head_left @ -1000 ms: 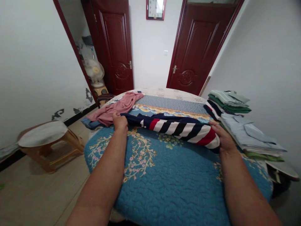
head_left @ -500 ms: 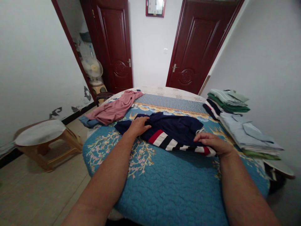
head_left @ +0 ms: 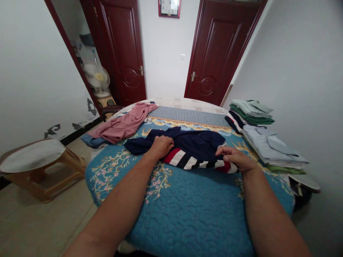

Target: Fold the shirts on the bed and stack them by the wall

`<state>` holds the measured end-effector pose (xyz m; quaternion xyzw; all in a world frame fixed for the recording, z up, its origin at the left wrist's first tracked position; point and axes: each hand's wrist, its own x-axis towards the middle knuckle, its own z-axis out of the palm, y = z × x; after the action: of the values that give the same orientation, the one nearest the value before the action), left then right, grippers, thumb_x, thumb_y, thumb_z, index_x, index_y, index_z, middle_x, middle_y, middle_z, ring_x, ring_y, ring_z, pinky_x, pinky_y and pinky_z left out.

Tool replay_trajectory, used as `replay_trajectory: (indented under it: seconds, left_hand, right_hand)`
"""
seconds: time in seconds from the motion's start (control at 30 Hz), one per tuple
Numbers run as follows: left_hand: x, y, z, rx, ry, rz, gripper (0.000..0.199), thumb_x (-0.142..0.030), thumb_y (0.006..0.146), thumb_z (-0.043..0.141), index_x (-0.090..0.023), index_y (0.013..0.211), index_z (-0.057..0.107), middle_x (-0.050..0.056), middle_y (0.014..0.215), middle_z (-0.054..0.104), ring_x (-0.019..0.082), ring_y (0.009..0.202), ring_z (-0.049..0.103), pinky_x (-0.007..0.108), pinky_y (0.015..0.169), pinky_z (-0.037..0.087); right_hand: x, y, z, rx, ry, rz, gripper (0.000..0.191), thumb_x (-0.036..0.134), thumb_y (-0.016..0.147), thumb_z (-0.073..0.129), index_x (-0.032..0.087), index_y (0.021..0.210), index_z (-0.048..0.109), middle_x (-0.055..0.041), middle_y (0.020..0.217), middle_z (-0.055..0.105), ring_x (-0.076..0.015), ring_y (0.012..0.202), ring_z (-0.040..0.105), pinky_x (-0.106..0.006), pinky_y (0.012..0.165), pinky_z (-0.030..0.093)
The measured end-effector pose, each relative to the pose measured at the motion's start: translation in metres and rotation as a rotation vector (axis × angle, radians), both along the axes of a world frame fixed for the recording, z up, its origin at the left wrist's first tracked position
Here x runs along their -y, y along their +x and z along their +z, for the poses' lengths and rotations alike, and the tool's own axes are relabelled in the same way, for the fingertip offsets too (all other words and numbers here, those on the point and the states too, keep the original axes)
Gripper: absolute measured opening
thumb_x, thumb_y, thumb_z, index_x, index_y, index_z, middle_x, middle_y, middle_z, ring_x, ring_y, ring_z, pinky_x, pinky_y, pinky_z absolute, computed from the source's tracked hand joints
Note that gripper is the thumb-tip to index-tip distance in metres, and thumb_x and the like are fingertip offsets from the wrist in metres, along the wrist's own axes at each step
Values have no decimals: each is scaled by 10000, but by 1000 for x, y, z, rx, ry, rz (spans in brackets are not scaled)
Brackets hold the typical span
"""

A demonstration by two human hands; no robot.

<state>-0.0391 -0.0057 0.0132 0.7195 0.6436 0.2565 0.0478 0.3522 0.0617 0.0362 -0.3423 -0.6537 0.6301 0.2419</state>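
Shirt (head_left: 197,141) down on desk (head_left: 198,203), now held: L hand (head_left: 161,146) just pinched it ~8 o'clock; R hand (head_left: 238,157) fingers half-bent @4, grip unclear.

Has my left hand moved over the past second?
Yes: your left hand has moved rightward. It appeared left of the left door handle; now it appears to the right of it.

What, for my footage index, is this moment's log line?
left hand: on navy garment; right hand: at striped edge; folded clothes: right

The navy garment (head_left: 197,141) at the hands (head_left: 162,147) (head_left: 237,159) is matt cloth; the quilt (head_left: 198,210) beneath, puckered; the doors (head_left: 214,50) beyond, glossy.
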Motion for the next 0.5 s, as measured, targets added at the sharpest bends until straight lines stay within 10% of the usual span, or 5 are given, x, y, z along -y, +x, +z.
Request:
replay_trajectory:
  seconds: [0.23,0.5]
  left_hand:
    - [0,-35,10,611,173,109,129,-282,1006,613,-256,888,657,38,796,757,217,642,661,363,727,515]
    - [0,4,-4,-33,-39,70,274,-327,924,775,-247,1185,760,118,1178,799,345,1177,698,471,1036,482]
  right_hand:
    - [2,-6,4,-20,-24,-113,566,503,597,972,198,1028,770,-40,798,768,-217,627,704,-300,555,552]
    - [-5,-2,-4,-31,-23,-66,516,502,634,976,224,999,741,-14,792,753,-202,633,700,-289,566,533]
